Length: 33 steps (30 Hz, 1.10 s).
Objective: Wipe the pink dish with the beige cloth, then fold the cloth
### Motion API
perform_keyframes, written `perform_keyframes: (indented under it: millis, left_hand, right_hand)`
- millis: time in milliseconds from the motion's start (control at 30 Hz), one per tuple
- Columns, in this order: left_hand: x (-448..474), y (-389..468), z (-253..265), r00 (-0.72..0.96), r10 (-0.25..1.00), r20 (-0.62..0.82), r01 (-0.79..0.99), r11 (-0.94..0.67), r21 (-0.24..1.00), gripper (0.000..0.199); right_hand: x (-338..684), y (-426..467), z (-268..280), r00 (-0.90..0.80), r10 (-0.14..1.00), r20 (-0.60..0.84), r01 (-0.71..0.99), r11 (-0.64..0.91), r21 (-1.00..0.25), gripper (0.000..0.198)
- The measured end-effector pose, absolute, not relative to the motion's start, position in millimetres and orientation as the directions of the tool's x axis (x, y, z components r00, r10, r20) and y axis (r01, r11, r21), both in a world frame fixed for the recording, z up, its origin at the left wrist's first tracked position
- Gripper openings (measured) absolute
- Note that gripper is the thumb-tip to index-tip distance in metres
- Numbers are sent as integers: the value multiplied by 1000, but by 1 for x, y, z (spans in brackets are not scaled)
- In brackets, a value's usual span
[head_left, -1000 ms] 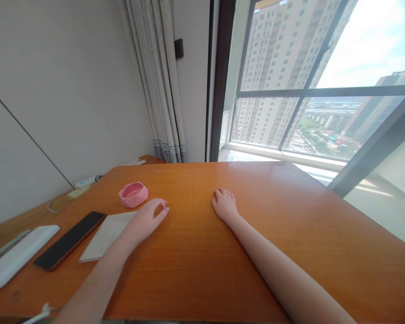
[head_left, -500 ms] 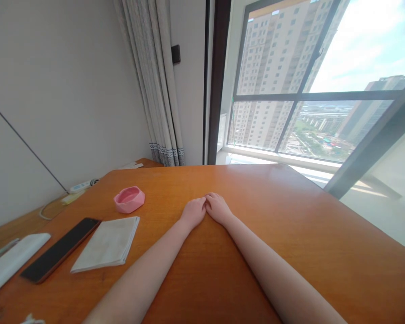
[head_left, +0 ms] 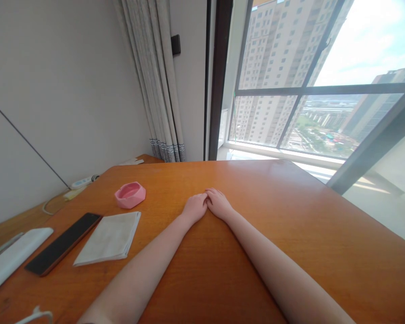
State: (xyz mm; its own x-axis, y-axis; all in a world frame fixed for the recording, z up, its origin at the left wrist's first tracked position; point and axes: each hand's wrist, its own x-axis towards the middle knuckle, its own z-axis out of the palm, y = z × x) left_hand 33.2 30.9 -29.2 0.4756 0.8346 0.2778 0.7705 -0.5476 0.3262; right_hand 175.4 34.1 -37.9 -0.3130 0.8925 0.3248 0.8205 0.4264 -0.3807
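Note:
My left hand (head_left: 195, 208) and my right hand (head_left: 218, 204) rest palm down on the wooden table (head_left: 256, 189), meeting at the fingers. The right fingers lie across the tips of the left ones, which are partly hidden. Both hands look loosely flat, and I see no object in either. Left of them is a pink angular bowl (head_left: 130, 201), apart from the left hand. A folded pale cloth (head_left: 108, 238) lies nearer, alongside my left forearm.
A long dark flat bar (head_left: 64, 245) and a white elongated case (head_left: 16, 256) lie at the left. At the lower left edge is a white cable (head_left: 37, 315). A power strip (head_left: 81, 183) sits by the wall. Beyond the table are a curtain (head_left: 158, 81) and a window (head_left: 300, 90).
The view has tilted slightly, so the table and its things sit a little higher in the picture. More of the white cable shows. My hands keep the same pose.

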Motion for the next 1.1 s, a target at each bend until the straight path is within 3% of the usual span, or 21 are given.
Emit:
perform_keyframes:
  millis: [733,933,1100]
  left_hand:
    - [31,31,-23,453,850,268,774,-525,355,26]
    - [-33,40,28,82,811,579,934,-265,239,30]
    - [-119,37,33,-214,746,630,968,73,241,42]
  right_hand:
    - [177,34,-39,-321,887,333,810,439,-388,29]
    - [181,34,-36,-323,897,300,800,429,-420,32]
    - [180,35,-37,-323,894,311,798,434,-418,33]
